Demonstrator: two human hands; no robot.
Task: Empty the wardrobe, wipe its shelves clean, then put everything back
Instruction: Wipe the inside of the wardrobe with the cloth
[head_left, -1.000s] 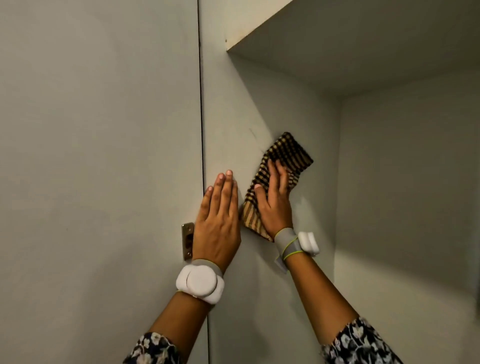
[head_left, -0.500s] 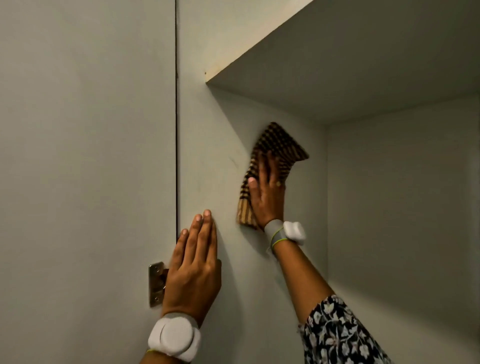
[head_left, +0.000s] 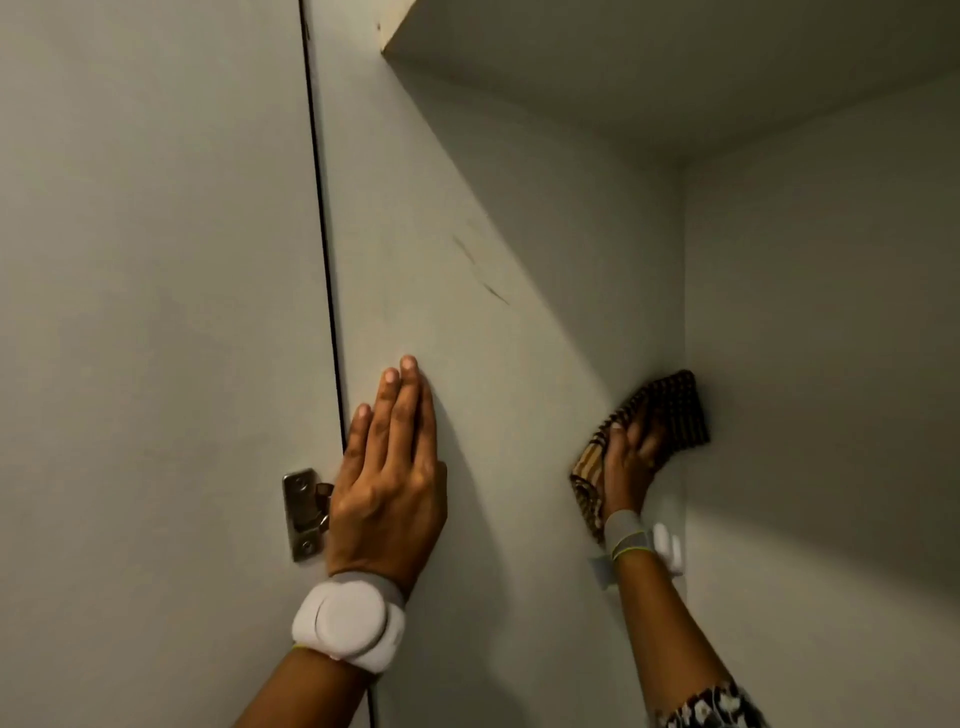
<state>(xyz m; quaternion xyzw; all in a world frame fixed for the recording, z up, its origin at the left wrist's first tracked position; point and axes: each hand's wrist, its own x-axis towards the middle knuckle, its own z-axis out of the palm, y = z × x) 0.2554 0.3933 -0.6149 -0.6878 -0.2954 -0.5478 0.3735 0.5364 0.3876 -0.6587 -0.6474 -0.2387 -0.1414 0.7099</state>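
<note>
While the left hand lies flat beside the latch, the outstretched right hand presses a cloth farther right; wiping looks underway, restocking left.

The right grip is smeared by blur, so its fingers run together, and it covers the middle of the brown-and-tan striped cloth, whose far edge sinks into the dark corner. The left grip hides the right part of the small steel screw-fixed plate; hinge or latch, I cannot tell. The dark flower-printed sleeve and the pale shelf board overhead are cut off by the bottom and top edges
</note>
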